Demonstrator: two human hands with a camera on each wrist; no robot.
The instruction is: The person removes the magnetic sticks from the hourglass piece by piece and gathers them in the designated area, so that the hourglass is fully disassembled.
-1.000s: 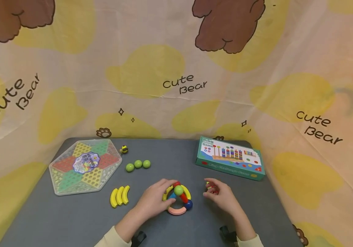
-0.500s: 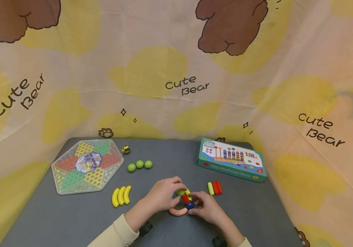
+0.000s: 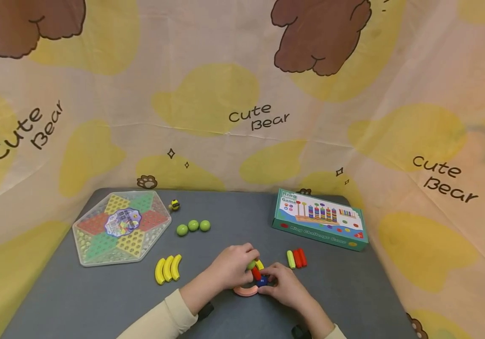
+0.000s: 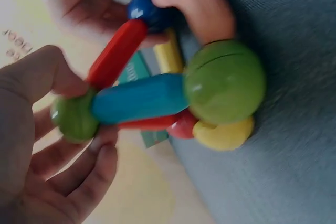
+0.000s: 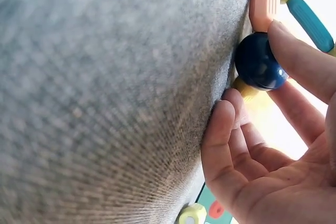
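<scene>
Ball-and-rod frame (image 4: pixel 142 99) at lower centre of head view, between both hands. Left hand (image 3: pixel 233 267) pinches its top green ball (image 4: pixel 75 121); right hand (image 3: pixel 286 285) pinches dark-blue ball (image 5: pixel 257 61) at base, thumb and finger.

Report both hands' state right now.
Left hand: closed, holding the upper glossy green ball.
Right hand: closed, holding the lower glossy dark-blue ball.
</scene>
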